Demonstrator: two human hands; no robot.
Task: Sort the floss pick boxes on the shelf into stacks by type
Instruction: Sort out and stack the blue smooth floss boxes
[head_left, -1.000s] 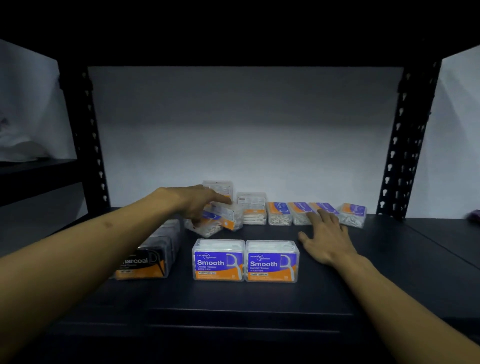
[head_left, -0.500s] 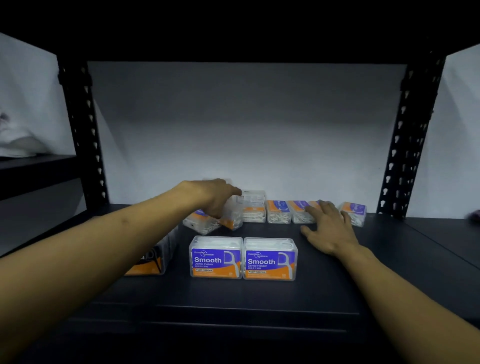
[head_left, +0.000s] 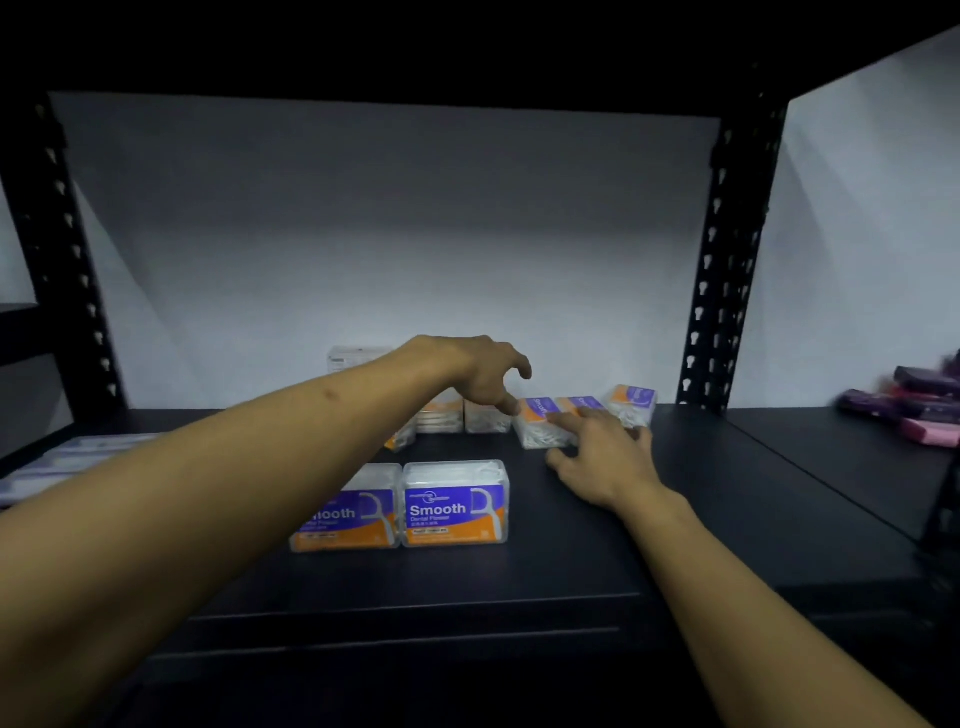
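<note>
Both hands reach to twelve o'clock for the back row of floss pick boxes (head_left: 545, 426) on the shelf (head_left: 597, 545), seemingly to gather like types: left hand (head_left: 483, 371) hovering with fingers loosely spread, right hand (head_left: 602, 457) pressing flat fingers on one box.

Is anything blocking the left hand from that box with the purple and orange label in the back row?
Nothing visible does. The left hand hovers open just above the box, its fingertips almost on the label. The right hand already touches the same box from the front.
</note>
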